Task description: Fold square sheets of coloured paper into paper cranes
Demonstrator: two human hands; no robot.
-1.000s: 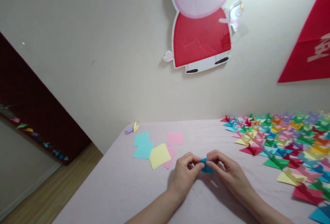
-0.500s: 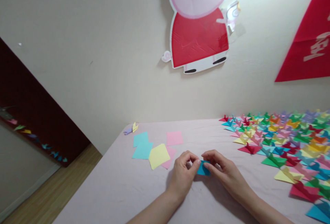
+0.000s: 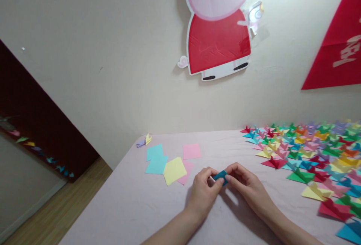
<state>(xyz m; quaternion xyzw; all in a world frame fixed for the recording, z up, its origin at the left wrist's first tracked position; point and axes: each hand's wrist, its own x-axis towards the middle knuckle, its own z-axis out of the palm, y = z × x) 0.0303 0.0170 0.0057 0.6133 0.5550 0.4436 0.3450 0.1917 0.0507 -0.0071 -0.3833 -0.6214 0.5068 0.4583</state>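
A small folded piece of blue paper [image 3: 220,175] is pinched between my two hands, just above the table. My left hand [image 3: 203,190] grips its left side with thumb and fingers. On its right side, my right hand [image 3: 244,182] holds it the same way, thumb in front. The fingers hide part of the paper and its exact folds. Left of my hands lie loose paper squares: a yellow one [image 3: 175,171] overlapping a pink one [image 3: 186,173], two light blue ones [image 3: 156,165], and another pink one [image 3: 191,151] farther back.
Many colourful folded paper cranes [image 3: 300,175] stand in rows along the table's right side. Two more, one yellow [image 3: 148,139] and one purple [image 3: 140,144], sit at the far left corner. A pale cloth covers the table [image 3: 121,203], which meets the wall [image 3: 126,68] behind.
Both hands have come slightly closer together, and the blue paper has been tilted and now shows as a narrower, darker strip. The squares and cranes have stayed put.
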